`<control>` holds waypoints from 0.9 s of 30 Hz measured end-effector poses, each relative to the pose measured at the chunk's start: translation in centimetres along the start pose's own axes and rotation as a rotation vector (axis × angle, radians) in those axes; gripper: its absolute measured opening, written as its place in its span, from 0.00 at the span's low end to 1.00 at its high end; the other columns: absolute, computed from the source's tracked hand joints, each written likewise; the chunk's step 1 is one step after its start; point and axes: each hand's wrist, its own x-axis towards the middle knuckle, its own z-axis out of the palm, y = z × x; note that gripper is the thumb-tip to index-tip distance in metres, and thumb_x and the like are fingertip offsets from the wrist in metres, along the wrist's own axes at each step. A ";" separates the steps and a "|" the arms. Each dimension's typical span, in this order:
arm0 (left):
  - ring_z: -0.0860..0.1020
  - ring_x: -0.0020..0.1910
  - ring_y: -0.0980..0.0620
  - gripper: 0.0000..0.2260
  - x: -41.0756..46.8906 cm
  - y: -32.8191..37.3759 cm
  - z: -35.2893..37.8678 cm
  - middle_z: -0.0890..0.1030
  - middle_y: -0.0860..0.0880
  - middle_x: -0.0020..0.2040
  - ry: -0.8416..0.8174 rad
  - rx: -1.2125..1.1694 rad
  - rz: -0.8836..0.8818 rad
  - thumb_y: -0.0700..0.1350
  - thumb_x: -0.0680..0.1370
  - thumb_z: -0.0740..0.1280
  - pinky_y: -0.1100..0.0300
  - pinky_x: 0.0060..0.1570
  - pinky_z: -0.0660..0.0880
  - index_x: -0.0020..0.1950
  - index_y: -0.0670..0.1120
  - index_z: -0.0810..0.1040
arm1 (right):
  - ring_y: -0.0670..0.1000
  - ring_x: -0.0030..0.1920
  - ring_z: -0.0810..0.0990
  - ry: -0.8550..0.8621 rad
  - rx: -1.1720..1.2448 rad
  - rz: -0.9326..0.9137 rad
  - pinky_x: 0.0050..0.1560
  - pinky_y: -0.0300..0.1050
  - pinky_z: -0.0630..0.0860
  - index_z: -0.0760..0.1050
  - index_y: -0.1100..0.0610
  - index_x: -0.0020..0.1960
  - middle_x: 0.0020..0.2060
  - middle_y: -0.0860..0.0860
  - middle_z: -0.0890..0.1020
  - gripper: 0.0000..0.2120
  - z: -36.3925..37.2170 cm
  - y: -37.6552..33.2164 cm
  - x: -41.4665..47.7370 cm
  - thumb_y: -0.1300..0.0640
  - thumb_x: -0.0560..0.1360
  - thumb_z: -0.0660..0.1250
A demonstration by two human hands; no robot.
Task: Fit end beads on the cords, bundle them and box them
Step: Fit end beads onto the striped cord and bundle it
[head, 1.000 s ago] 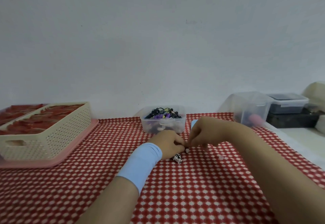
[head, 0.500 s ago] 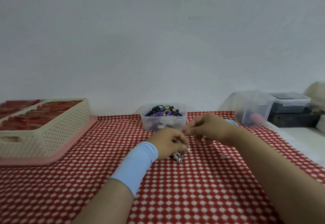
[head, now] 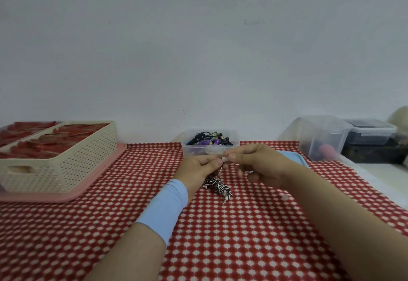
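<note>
Plain pale grey wall (head: pixel 198 49) beyond the fingers (head: pixel 242 155), evenly lit. Red-and-white patterned tablecloth (head: pixel 220 247) spread beneath and around them.

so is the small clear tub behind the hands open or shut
Open: the tub has no lid on it, and dark cords heap above its rim.

The scene is seen from a single wide-angle camera worn on the head, which is pointed forward and slightly down, so that the left hand (head: pixel 199 167) and the right hand (head: pixel 262 166) are caught close over the counter (head: pixel 220 236), and the wall (head: pixel 198 49) is faced behind it.
</note>
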 end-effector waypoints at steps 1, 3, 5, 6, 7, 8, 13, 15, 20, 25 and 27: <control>0.81 0.59 0.53 0.08 0.0 0.0 0.0 0.85 0.52 0.55 0.001 -0.006 -0.003 0.48 0.77 0.71 0.50 0.68 0.71 0.55 0.50 0.86 | 0.47 0.31 0.77 -0.008 -0.004 0.001 0.21 0.35 0.64 0.87 0.59 0.51 0.44 0.55 0.86 0.07 0.0 0.0 0.0 0.60 0.75 0.71; 0.81 0.59 0.53 0.10 -0.1 0.0 0.0 0.85 0.52 0.54 -0.003 -0.014 -0.009 0.48 0.77 0.71 0.50 0.68 0.72 0.56 0.49 0.85 | 0.47 0.31 0.77 -0.016 -0.009 0.001 0.22 0.35 0.65 0.87 0.58 0.50 0.43 0.55 0.86 0.07 0.1 0.0 0.0 0.60 0.75 0.71; 0.81 0.58 0.54 0.11 -0.1 0.0 0.0 0.85 0.52 0.54 -0.023 -0.023 -0.014 0.48 0.77 0.70 0.52 0.68 0.72 0.57 0.47 0.85 | 0.47 0.31 0.76 -0.014 -0.004 -0.004 0.22 0.35 0.64 0.88 0.57 0.48 0.42 0.55 0.86 0.06 0.1 0.0 0.0 0.61 0.75 0.71; 0.81 0.58 0.55 0.11 -0.1 0.0 0.0 0.86 0.52 0.53 -0.029 -0.029 -0.015 0.48 0.77 0.70 0.52 0.67 0.72 0.58 0.47 0.84 | 0.47 0.31 0.76 -0.013 -0.001 -0.006 0.22 0.35 0.64 0.88 0.56 0.47 0.41 0.54 0.85 0.07 0.2 0.0 0.0 0.61 0.75 0.71; 0.81 0.57 0.55 0.12 -0.2 0.1 0.0 0.86 0.52 0.53 -0.033 -0.034 -0.016 0.48 0.77 0.70 0.53 0.67 0.72 0.58 0.47 0.84 | 0.47 0.30 0.76 -0.016 0.000 -0.006 0.22 0.35 0.63 0.88 0.56 0.47 0.41 0.55 0.85 0.07 0.2 0.1 0.0 0.62 0.76 0.70; 0.82 0.56 0.56 0.11 -0.2 0.1 0.0 0.86 0.51 0.52 -0.037 -0.038 -0.016 0.47 0.77 0.69 0.54 0.67 0.72 0.58 0.47 0.84 | 0.47 0.30 0.76 -0.020 -0.002 -0.005 0.22 0.35 0.63 0.87 0.57 0.48 0.41 0.55 0.85 0.07 0.2 0.1 0.0 0.62 0.76 0.70; 0.81 0.58 0.55 0.09 -0.2 -0.1 -0.1 0.86 0.50 0.52 -0.070 -0.071 -0.019 0.46 0.77 0.70 0.54 0.68 0.71 0.55 0.46 0.85 | 0.47 0.30 0.77 -0.037 0.011 0.008 0.22 0.35 0.64 0.87 0.59 0.51 0.41 0.57 0.86 0.08 0.0 0.3 0.0 0.63 0.77 0.70; 0.81 0.58 0.55 0.08 -0.2 -0.2 -0.1 0.86 0.49 0.52 -0.068 -0.088 -0.020 0.45 0.76 0.70 0.55 0.68 0.71 0.54 0.46 0.85 | 0.47 0.31 0.77 -0.029 -0.015 -0.002 0.22 0.36 0.65 0.87 0.59 0.53 0.42 0.57 0.86 0.08 0.0 0.4 0.0 0.63 0.76 0.70; 0.82 0.55 0.54 0.08 -0.3 -0.3 0.0 0.86 0.48 0.50 -0.054 -0.101 -0.011 0.42 0.77 0.70 0.56 0.65 0.73 0.54 0.43 0.85 | 0.47 0.31 0.77 -0.002 -0.070 -0.022 0.23 0.36 0.67 0.87 0.59 0.53 0.41 0.56 0.86 0.07 0.2 0.5 0.1 0.62 0.77 0.71; 0.82 0.56 0.52 0.07 -0.4 -0.3 0.5 0.86 0.47 0.50 -0.037 -0.125 -0.019 0.40 0.77 0.70 0.56 0.64 0.74 0.53 0.45 0.85 | 0.47 0.30 0.77 -0.008 -0.092 -0.015 0.24 0.37 0.69 0.86 0.60 0.55 0.39 0.54 0.86 0.09 0.1 0.3 -0.3 0.63 0.76 0.71; 0.82 0.57 0.51 0.08 -0.3 -0.4 0.5 0.86 0.46 0.51 -0.031 -0.142 -0.024 0.40 0.77 0.70 0.56 0.63 0.75 0.54 0.44 0.85 | 0.47 0.30 0.77 0.009 -0.089 -0.034 0.25 0.38 0.70 0.86 0.61 0.54 0.38 0.54 0.86 0.08 0.3 0.2 -0.3 0.64 0.77 0.71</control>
